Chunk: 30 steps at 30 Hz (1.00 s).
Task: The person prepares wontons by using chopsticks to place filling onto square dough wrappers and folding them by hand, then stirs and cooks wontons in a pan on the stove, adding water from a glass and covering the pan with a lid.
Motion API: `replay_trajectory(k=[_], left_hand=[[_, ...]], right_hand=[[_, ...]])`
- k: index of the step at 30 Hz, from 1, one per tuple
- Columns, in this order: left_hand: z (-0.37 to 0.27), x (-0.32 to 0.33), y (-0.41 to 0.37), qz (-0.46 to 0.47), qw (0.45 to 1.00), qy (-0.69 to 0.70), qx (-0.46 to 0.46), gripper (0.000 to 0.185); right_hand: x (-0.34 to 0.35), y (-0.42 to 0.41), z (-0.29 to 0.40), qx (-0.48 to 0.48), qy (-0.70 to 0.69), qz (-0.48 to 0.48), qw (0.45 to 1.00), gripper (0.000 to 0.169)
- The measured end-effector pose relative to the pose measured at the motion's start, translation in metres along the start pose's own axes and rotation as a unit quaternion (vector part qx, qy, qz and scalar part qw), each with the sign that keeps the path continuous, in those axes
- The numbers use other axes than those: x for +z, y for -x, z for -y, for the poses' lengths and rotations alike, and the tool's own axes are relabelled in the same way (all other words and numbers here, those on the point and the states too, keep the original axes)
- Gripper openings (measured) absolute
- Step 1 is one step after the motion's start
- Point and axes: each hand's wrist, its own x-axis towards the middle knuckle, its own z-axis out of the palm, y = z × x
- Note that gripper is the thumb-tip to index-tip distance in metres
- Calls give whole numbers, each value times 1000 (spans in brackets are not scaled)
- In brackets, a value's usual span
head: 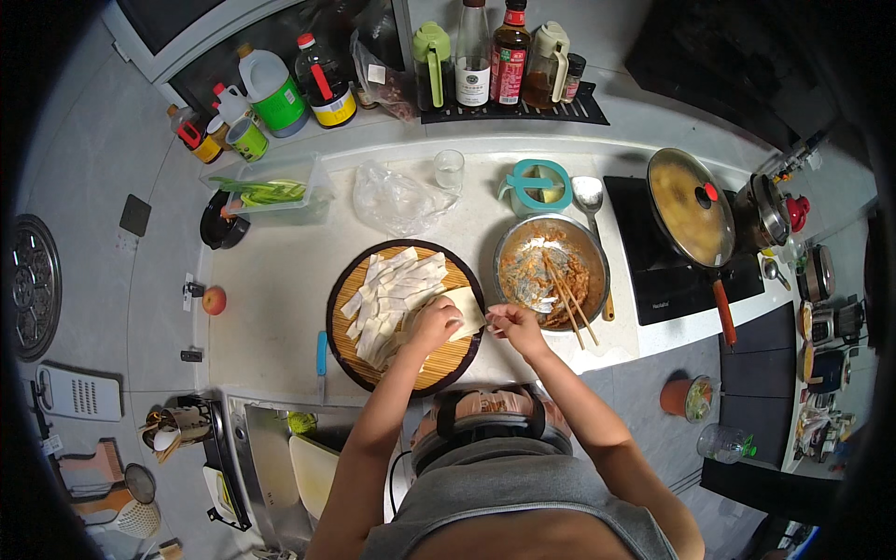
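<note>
A round bamboo tray [339, 336] with a dark rim lies on the counter before me. Many pale folded strips of dough [395, 280] cover much of it. My left hand [435, 323] is bent over square dough sheets [465, 308] at the tray's right side; its fingertips are partly hidden. Just past the rim, my right hand [514, 326] has thumb and fingers close together, near the sheets' corner. Whether it pinches anything is too small to tell. Beyond it stands a steel bowl [498, 269] of reddish-brown minced filling [575, 280], with wooden chopsticks [568, 301] leaning inside.
A blue-handled knife [321, 353] lies left of the tray. Behind are a plastic bag [395, 199], a glass [449, 169] and a teal-lidded container [539, 189]. A spatula [589, 194] lies beside the bowl. At right, a lidded frying pan [689, 210] sits on the cooktop [640, 280].
</note>
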Motion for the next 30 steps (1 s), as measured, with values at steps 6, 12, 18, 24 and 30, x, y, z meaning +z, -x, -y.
replay_trajectory(k=[6, 12, 18, 24, 30], left_hand=[[-2, -1, 4, -17, 999, 29, -4, 6], [10, 6, 6, -32, 990, 122, -56, 7], [-10, 3, 15, -49, 998, -32, -18, 33], [-24, 15, 43, -43, 990, -69, -111, 79], [-28, 16, 54, -83, 987, -1, -134, 74]], right_hand=[[4, -3, -15, 16, 8, 30, 999, 16], [8, -8, -30, -4, 59, 39, 997, 18], [21, -24, -45, -242, 364, -137, 889, 34], [39, -48, -34, -33, 436, -93, 895, 49], [31, -50, -60, 32, 378, 45, 924, 44]])
